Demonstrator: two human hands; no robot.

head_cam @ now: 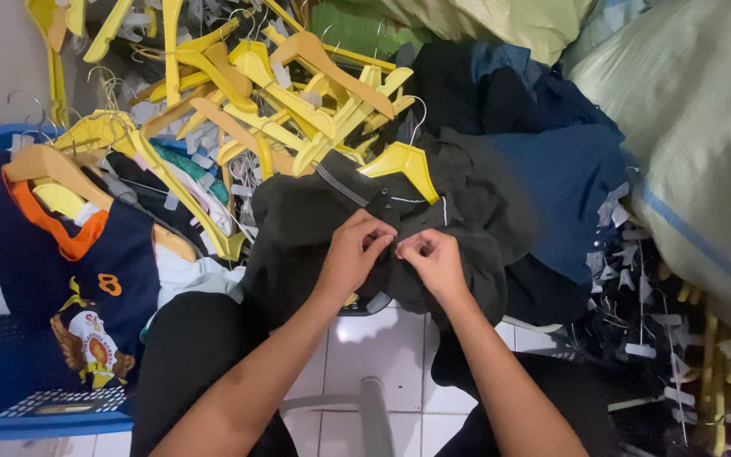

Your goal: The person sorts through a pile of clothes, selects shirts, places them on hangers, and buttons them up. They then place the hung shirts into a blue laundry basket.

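Both bare forearms reach up from the frame's bottom edge, and the left hand (355, 252) and right hand (436, 261) meet pinched shut on the front of a dark grey collared cloth shirt (315, 220). It hangs on a yellow plastic hanger (403, 161), just below the heap of yellow and orange hangers (255, 76). Fingertips pinch a small spot of fabric; a slip could let the shirt slide off its hanger, or a hard tug could snag neighbouring hooks in that heap.
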